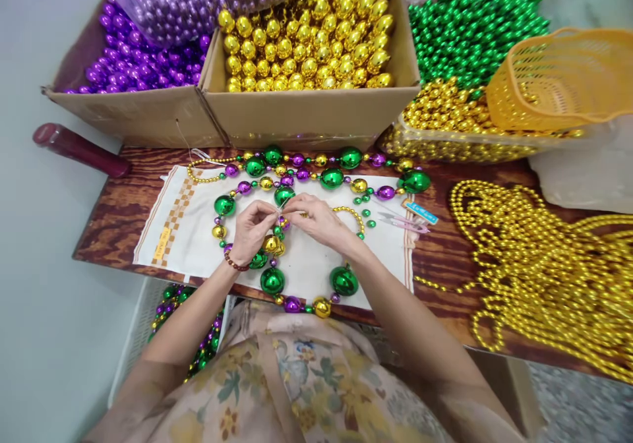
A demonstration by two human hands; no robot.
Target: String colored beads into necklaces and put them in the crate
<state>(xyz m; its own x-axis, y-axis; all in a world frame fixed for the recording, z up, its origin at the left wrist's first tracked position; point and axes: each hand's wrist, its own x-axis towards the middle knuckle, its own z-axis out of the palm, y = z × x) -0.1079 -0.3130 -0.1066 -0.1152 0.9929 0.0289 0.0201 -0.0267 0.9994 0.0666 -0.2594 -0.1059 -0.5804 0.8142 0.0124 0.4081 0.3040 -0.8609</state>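
My left hand (252, 229) and my right hand (319, 220) meet above a white cloth (309, 258), fingertips pinched together on a thin pale string (279, 212). Around them lies a bead garland (224, 206) of green, gold and purple balls, some large and some small. A short run of small gold beads (354, 215) curves out beyond my right hand. Several loose green beads (366, 213) rest to its right, close to a pair of small scissors (403, 221) with pink handles. Part of the garland is hidden beneath my hands.
Cardboard boxes of purple beads (143, 67) and gold beads (297, 54) stand along the back. Green bead strands (475, 31) and an orange basket (568, 80) sit back right. Gold bead strands (554, 278) cover the right side. A white crate (138, 324) stands below left.
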